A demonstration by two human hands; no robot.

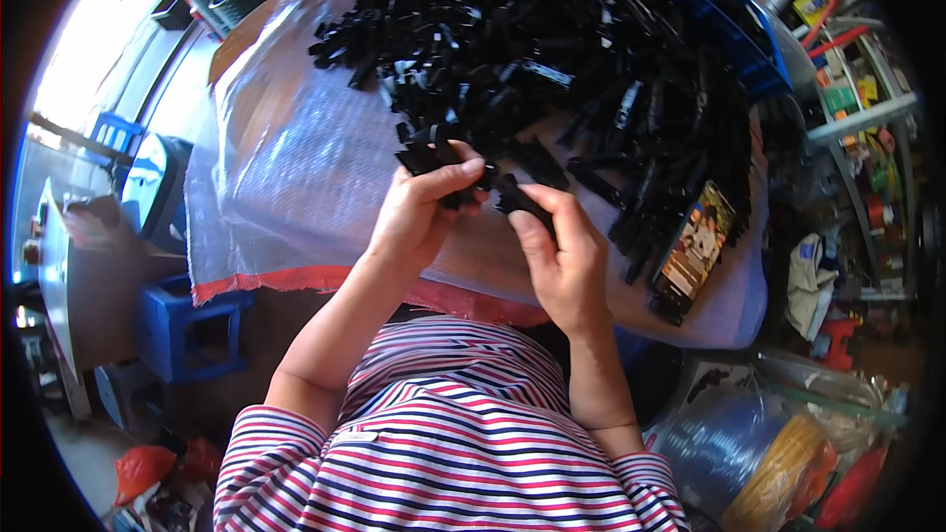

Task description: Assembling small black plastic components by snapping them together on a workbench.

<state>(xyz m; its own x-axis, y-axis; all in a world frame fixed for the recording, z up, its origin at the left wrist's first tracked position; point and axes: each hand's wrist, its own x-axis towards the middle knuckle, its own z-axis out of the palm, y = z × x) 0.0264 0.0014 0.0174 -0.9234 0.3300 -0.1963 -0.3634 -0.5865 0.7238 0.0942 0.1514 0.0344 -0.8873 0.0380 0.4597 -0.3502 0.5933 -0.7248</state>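
My left hand (412, 212) is closed around a small bunch of black plastic pieces (422, 160), its thumb pressed across them. Just to its right, my right hand (570, 261) pinches a single black plastic part (510, 195) between thumb and fingers. The two hands are close together in front of my body, with a narrow gap between what they hold. What the pieces are exactly is too dark and small to tell. Beyond both hands spreads a large heap of similar black parts (473, 25), lying on a white woven sack (296, 167) with a red hem.
A phone with a lit screen (698, 244) leans on the heap's right side. Behind the heap stands a blue crate (764, 64). On the left floor is a blue plastic stool (192, 335). Shelves of goods (867, 138) line the right; plastic-wrapped bundles (729, 443) lie lower right.
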